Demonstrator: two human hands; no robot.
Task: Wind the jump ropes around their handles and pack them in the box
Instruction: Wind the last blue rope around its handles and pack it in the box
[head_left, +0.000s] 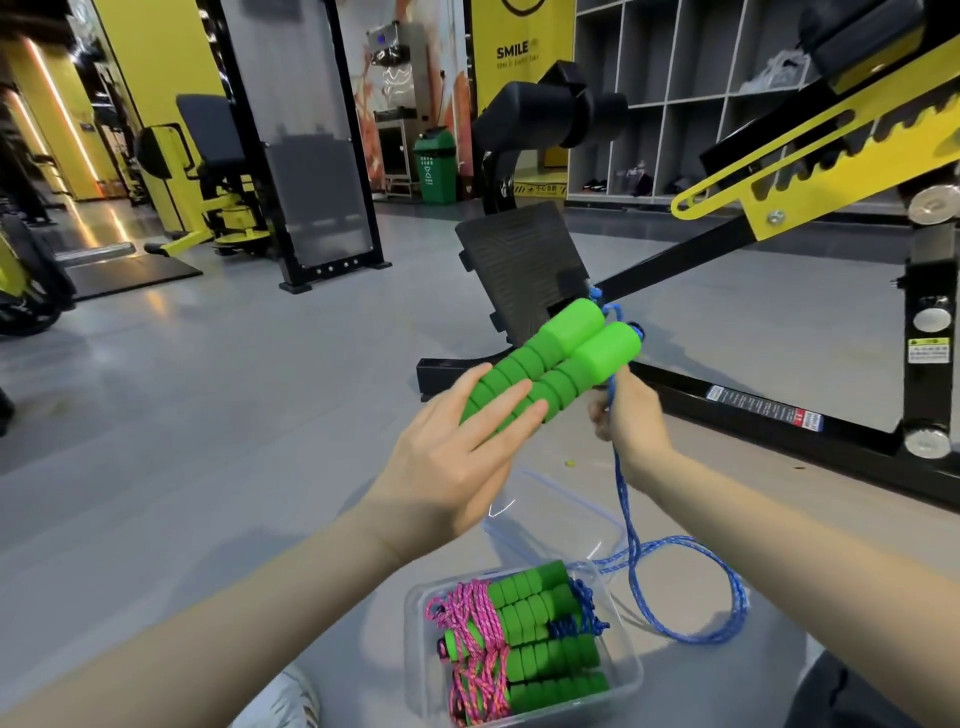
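My left hand (457, 447) holds two green foam handles (566, 358) side by side in the air, fingers laid over them and thumb hidden beneath. At the handles' far ends my right hand (626, 415) pinches the blue rope (631, 551), which hangs down and lies in loose loops on the floor. Below, a clear plastic box (414, 618) stands on the floor. It holds several green handles, some wound with pink rope (470, 623) and some with dark blue rope (576, 618).
The box's clear lid (558, 506) lies on the grey floor just behind it. A black and yellow gym machine frame (737, 400) with a black footplate (524, 270) stands close ahead and to the right. A white shoe (291, 699) shows at the bottom.
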